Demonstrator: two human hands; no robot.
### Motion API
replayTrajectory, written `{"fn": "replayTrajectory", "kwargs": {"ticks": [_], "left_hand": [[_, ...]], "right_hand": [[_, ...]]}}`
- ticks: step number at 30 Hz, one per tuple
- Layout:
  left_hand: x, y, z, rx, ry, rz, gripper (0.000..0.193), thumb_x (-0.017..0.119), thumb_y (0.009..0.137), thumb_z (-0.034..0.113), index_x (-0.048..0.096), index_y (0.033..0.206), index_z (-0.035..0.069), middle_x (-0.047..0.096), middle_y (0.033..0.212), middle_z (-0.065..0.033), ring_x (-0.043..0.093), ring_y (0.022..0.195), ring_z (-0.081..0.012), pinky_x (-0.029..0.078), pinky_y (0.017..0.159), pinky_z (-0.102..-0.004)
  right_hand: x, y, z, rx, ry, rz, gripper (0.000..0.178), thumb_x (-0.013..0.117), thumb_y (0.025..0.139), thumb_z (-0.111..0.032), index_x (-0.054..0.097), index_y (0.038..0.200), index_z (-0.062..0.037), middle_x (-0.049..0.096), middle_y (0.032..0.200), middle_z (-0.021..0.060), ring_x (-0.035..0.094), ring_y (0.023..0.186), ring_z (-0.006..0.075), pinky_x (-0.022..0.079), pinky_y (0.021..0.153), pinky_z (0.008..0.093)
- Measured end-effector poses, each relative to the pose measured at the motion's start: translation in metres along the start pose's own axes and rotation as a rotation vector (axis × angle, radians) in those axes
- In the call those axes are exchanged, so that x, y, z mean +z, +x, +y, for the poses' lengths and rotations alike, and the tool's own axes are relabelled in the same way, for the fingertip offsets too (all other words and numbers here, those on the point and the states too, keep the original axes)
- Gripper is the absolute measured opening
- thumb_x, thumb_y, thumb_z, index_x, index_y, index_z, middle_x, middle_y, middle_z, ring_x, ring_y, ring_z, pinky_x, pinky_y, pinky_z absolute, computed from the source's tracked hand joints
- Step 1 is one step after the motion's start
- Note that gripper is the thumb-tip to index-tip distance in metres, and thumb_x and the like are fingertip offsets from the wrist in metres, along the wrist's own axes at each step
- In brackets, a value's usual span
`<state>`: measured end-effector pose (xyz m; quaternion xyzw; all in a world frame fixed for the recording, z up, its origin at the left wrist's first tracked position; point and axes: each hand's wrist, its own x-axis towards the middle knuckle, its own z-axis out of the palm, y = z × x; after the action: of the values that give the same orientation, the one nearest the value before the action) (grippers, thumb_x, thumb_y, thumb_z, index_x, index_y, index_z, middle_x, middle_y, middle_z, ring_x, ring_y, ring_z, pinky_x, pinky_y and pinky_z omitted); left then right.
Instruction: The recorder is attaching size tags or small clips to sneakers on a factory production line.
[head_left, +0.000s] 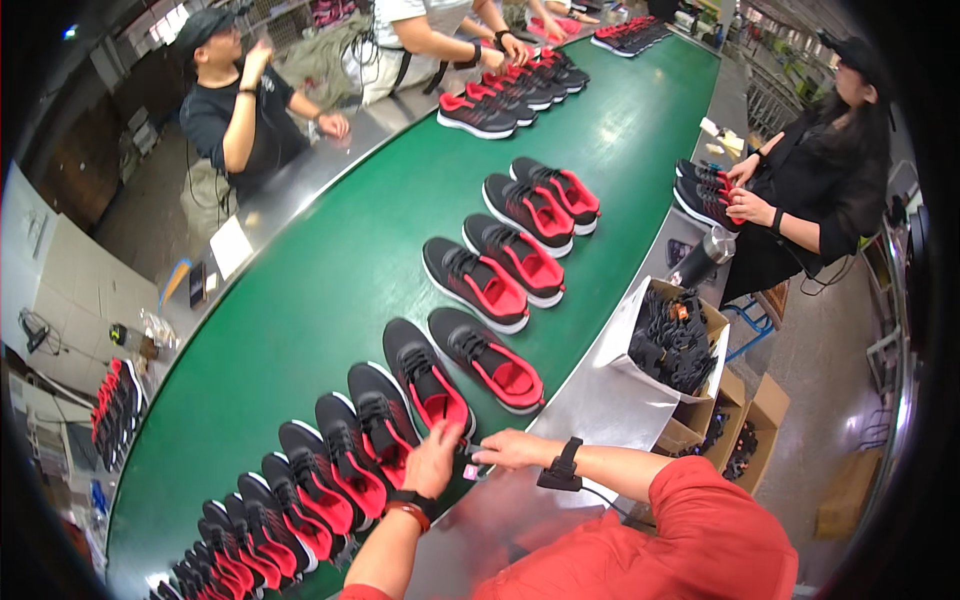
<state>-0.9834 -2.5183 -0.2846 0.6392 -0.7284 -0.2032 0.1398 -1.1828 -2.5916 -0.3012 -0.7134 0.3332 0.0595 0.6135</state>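
At the near edge of the green belt, my left hand is closed at the heel of a black sneaker with red lining and a white sole. Its fingertips overlap the shoe's collar. Just to the right, my right hand pinches a small dark piece that is too small to name. A little pink tag shows below it, between the two hands. Beside the held shoe lies another black and red sneaker, apart from my hands. A row of similar sneakers runs off to the lower left.
More sneakers lie farther along the green belt. On the metal ledge at right stand a white box of black parts and a dark tumbler. Co-workers stand along both sides; one at right handles shoes.
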Motion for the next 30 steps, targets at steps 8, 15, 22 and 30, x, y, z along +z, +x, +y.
{"fn": "replayTrajectory", "kwargs": {"ticks": [8, 15, 22, 30], "left_hand": [[0.003, 0.004, 0.019, 0.013, 0.062, -0.192, 0.027, 0.059, 0.088, 0.019, 0.058, 0.114, 0.016, 0.055, 0.121, -0.0196, 0.066, 0.083, -0.0407, 0.055, 0.067, -0.0486], [0.013, -0.003, 0.005, -0.026, -0.016, -0.106, 0.014, 0.056, 0.089, 0.017, 0.057, 0.103, 0.013, 0.054, 0.101, -0.017, 0.063, 0.074, -0.0423, 0.051, 0.064, -0.0519], [0.024, -0.01, 0.01, -0.09, 0.022, -0.119, 0.024, 0.054, 0.09, 0.015, 0.057, 0.114, 0.015, 0.053, 0.097, -0.0196, 0.063, 0.072, -0.0414, 0.051, 0.064, -0.0522], [0.011, -0.025, 0.0, -0.17, -0.015, -0.159, 0.054, 0.05, 0.083, 0.0, 0.054, 0.132, 0.022, 0.056, 0.098, -0.0212, 0.063, 0.082, -0.0419, 0.052, 0.071, -0.0515]], "right_hand": [[-0.03, -0.011, 0.004, -0.266, -0.212, 0.174, 0.039, 0.049, 0.096, -0.042, 0.065, 0.1, -0.0066, 0.066, 0.088, 0.017, 0.064, 0.086, 0.0366, 0.05, 0.074, 0.0449], [-0.099, -0.029, 0.025, -0.348, -0.777, 0.185, 0.051, 0.074, 0.076, -0.02, 0.058, 0.122, -0.0091, 0.056, 0.117, 0.0103, 0.056, 0.107, 0.0315, 0.048, 0.09, 0.0419], [-0.109, -0.026, 0.052, -0.364, -0.847, 0.121, 0.039, 0.072, 0.076, -0.021, 0.059, 0.11, -0.0087, 0.056, 0.115, 0.0074, 0.055, 0.103, 0.0304, 0.047, 0.086, 0.0417], [-0.09, -0.007, 0.005, -0.718, -1.042, 0.21, 0.026, 0.066, 0.08, -0.039, 0.055, 0.082, -0.0158, 0.056, 0.089, 0.0036, 0.055, 0.092, 0.0228, 0.043, 0.075, 0.0377]]}}
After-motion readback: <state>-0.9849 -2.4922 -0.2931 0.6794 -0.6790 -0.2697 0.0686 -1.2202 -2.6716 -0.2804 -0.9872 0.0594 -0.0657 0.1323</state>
